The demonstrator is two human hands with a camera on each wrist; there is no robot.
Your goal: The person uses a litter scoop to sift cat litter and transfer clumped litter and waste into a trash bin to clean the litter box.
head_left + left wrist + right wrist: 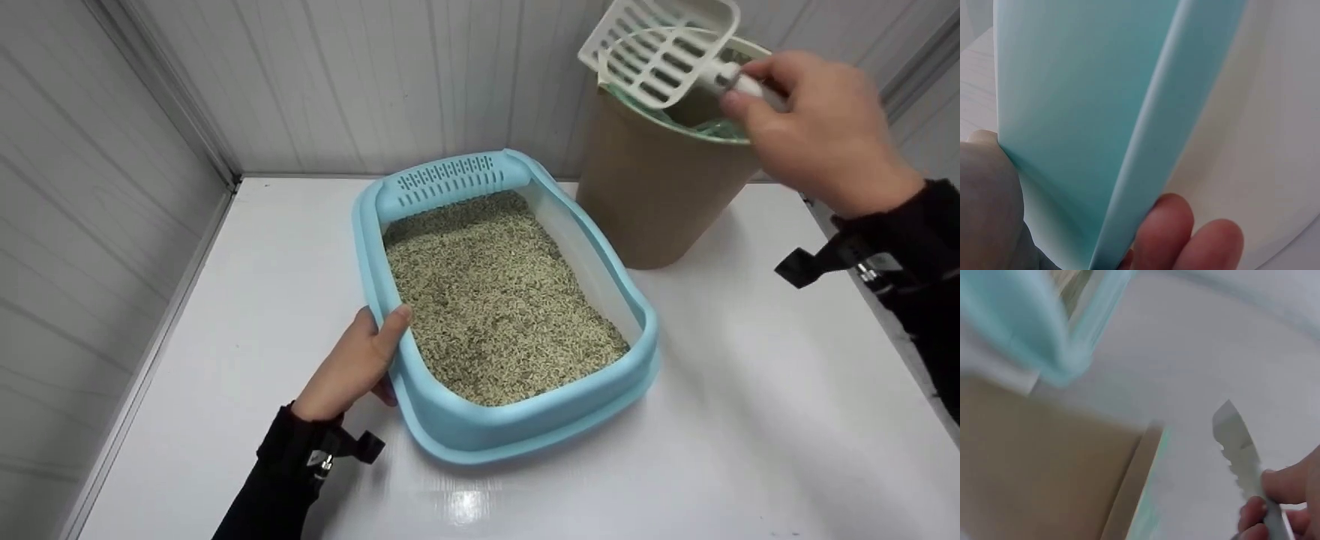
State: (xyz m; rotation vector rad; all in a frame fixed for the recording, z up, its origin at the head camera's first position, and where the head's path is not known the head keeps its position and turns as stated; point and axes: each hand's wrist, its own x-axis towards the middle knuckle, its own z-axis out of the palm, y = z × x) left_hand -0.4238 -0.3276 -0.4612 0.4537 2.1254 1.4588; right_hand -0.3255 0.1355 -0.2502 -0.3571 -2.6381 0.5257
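Observation:
A blue litter box (pixel 525 427) with a slotted back rim holds greenish-brown pellet litter (pixel 495 292). My left hand (pixel 360 364) grips its left rim, thumb over the top edge and fingers underneath; in the left wrist view, fingertips (pixel 1165 230) press against the pale underside. Above the brown bin (pixel 652 202), my right hand (pixel 821 127) holds a white slotted litter scoop (pixel 667 56) by its handle. The scoop's head is tilted over the bin's opening, with no litter visible on it. In the right wrist view the scoop (pixel 1238 444) appears nearly edge-on.
A green liner bag (pixel 720 129) lines the bin, which stands right of the litter box near the back wall. White table surface (pixel 247 315) surrounds the box. Ribbed pale wall panels (pixel 337 82) rise behind and on the left.

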